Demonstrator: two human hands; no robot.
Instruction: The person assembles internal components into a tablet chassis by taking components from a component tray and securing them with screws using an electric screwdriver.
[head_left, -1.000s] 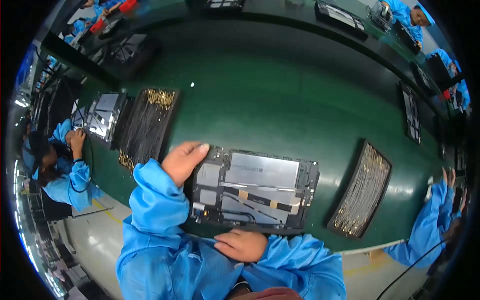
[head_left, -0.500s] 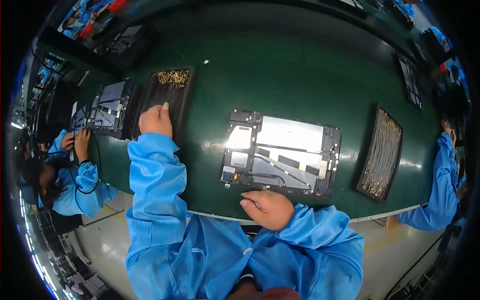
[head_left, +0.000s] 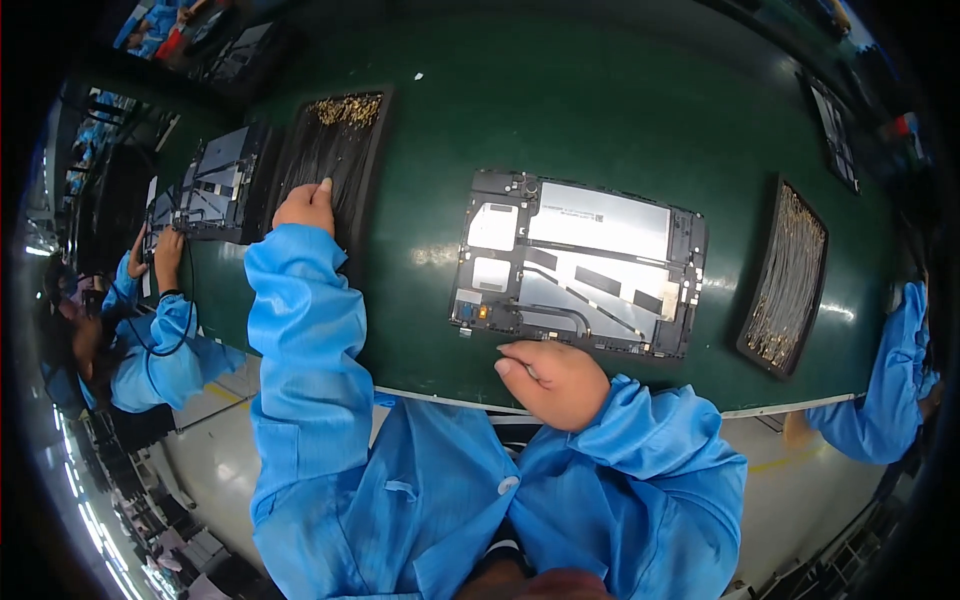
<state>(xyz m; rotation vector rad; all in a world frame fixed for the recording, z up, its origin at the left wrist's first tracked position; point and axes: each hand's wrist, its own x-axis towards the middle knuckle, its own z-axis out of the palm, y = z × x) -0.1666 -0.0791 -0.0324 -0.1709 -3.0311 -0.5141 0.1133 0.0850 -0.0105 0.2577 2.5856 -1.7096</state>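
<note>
My left hand (head_left: 305,207) is closed over the near part of a black tray (head_left: 369,165) of thin black cables (head_left: 335,150) with gold-coloured ends. Its fingertips are turned down among the cables, and whatever they grip is hidden. In front of me lies an opened tablet (head_left: 590,275), its silver battery plates, dark frame and flat black ribbon cables exposed. My right hand (head_left: 555,382) rests by the tablet's near edge with fingers curled. Its thumb and forefinger tips are close together, and nothing shows between them.
Another tray (head_left: 785,275) of grey cables with gold ends stands to the right. At the left, a co-worker's hands (head_left: 160,255) work at another opened tablet (head_left: 215,190). One more device (head_left: 835,135) lies far right. The green table's front edge (head_left: 450,402) runs before me.
The whole view has shifted, so the table and things sit higher in the picture. Glare on the tablet's battery has moved. Both hands keep nearly the same places and poses.
</note>
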